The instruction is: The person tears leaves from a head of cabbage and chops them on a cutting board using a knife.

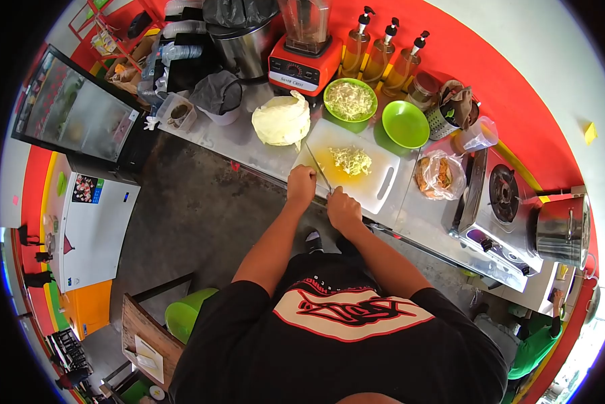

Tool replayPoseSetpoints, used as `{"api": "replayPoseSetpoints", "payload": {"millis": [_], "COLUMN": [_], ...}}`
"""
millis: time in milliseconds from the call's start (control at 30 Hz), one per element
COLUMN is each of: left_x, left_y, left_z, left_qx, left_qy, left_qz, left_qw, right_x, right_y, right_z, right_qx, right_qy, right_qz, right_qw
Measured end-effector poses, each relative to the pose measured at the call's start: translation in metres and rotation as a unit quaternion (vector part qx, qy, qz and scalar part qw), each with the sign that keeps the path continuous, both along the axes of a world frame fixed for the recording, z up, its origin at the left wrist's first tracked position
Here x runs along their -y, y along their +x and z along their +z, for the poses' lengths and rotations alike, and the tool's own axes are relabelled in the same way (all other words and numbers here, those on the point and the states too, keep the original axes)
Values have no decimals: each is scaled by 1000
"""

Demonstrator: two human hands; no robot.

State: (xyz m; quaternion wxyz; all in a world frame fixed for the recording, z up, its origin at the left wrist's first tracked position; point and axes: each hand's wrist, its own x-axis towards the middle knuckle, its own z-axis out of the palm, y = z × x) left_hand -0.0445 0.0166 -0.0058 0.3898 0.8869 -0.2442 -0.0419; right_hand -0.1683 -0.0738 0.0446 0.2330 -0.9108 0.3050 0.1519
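Note:
My right hand is closed around the handle end of a knife, whose thin blade points away from me over the white cutting board. Just left of the blade, my left hand is curled into a fist at the board's near edge; whatever it may hold is hidden. Shredded cabbage lies in a small pile on the board, right of the knife. Beyond the board's left corner sits a pale head of cabbage. A green bowl behind the board is filled with more shreds.
Another green bowl stands right of the filled one. A red blender and several pump bottles line the wall. Rightward are a plastic bag of food and a gas stove with a steel pot. A person in green is at far right.

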Motion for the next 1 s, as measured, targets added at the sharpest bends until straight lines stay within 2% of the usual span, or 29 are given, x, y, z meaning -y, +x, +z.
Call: {"api": "replayPoseSetpoints", "payload": {"millis": [167,400,633,800,900,1000], "left_x": [1,1,1,-6,-12,-13], "left_y": [2,-2,-2,5,10,9], "left_z": [4,1,-2,-2,-2,-6], "left_qx": [-8,-4,10,-33,-20,-35], "left_qy": [2,-14,-29,-20,-17,-53], "left_qz": [-8,-4,-20,-56,-93,-79], "left_qw": [1000,1000,999,998,995,995], "right_x": [14,2,10,6,14,13], "right_y": [6,-3,-6,-6,0,4], "right_z": [10,2,15,6,2,4], "right_qx": [14,-33,-7,-43,-12,19], "right_qy": [-13,-14,-27,-27,-32,-33], "right_qz": [48,20,67,58,70,77], "right_qw": [999,999,997,997,997,996]}}
